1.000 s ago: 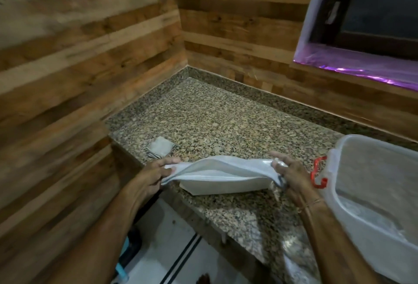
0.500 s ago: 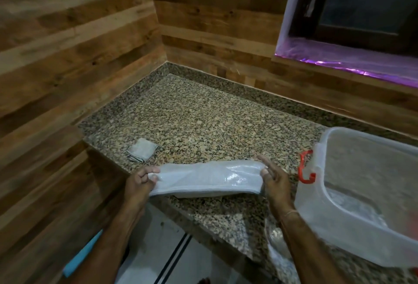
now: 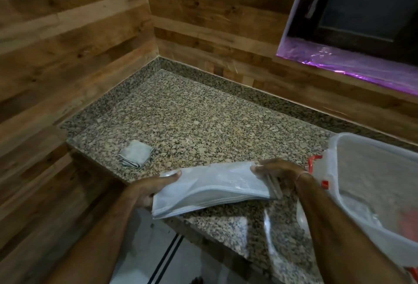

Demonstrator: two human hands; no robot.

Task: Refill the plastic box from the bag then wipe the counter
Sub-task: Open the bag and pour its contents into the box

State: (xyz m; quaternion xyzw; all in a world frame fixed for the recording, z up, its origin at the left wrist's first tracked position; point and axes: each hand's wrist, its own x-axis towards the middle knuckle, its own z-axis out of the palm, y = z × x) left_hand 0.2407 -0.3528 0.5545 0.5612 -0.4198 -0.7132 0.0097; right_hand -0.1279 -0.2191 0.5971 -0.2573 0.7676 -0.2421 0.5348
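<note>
**Item: bag [image 3: 212, 186].** White, flattened, with layered edges along the near side. You hold it over the front edge of the counter [image 3: 203, 120]. Its long axis runs left to right, level with that edge, the left end dipping slightly towards you.

**Left hand [image 3: 153, 187].** Grips the left end, thumb laid on top and fingers underneath, out of sight.

**Right hand [image 3: 280, 170].** Pinches the right end, fingers curled over the top fold.

**Plastic box [image 3: 371, 137].** Translucent and open-topped, just beside your right wrist, red latch [image 3: 313, 161] facing the bag. It lies to the right, in line with the bag's long axis, so your right hand is the nearer one for any tipping.

**Cloth [image 3: 136, 156].** Grey, folded square, beyond and left of the bag near the counter's left corner. Your left hand is nearer to it, and it probably serves for the wiping.

**Not determinable.**
- Whether the bag holds anything; it looks flat.
- Which end of the bag is the mouth.
- The box's fill level: its far right side is cut off and blurred, and its walls are cloudy.
- Any spill on the speckled stone.
</note>
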